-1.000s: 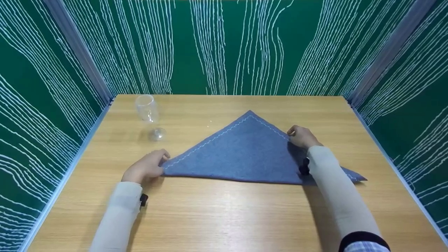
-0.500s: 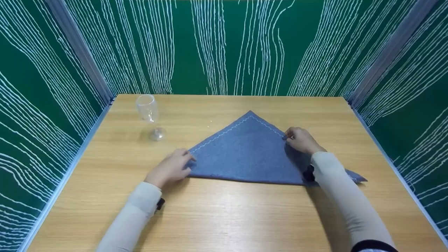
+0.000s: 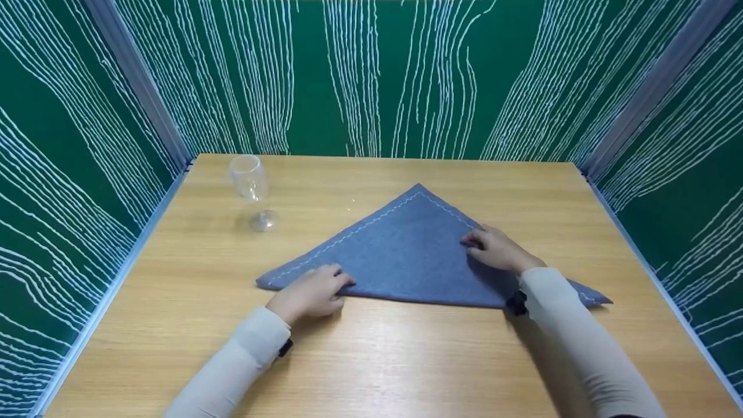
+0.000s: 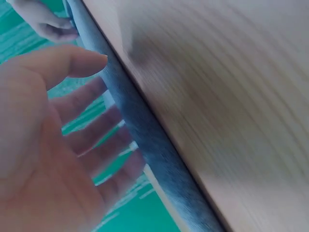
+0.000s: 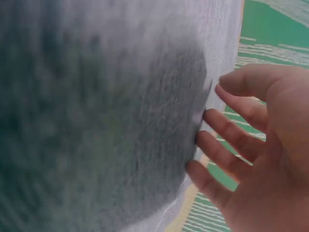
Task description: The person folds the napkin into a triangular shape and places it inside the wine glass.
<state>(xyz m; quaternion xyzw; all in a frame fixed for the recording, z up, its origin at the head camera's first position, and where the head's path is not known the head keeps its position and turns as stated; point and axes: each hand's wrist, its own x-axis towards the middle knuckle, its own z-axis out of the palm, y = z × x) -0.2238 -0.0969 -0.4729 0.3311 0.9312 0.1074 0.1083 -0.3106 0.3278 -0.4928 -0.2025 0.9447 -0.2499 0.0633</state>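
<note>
left hand [image 3: 312, 292], fingers loose, lay over near edge of folded cloth [image 3: 400, 249]; right hand [image 3: 498, 249], fingers relaxed, touched cloth; glass [image 3: 250, 179] stood apart.

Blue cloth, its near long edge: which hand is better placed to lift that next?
Left, I'd judge. The left hand is at the near edge of the blue cloth, while the right hand is farther up, near its slanting right side.
</note>
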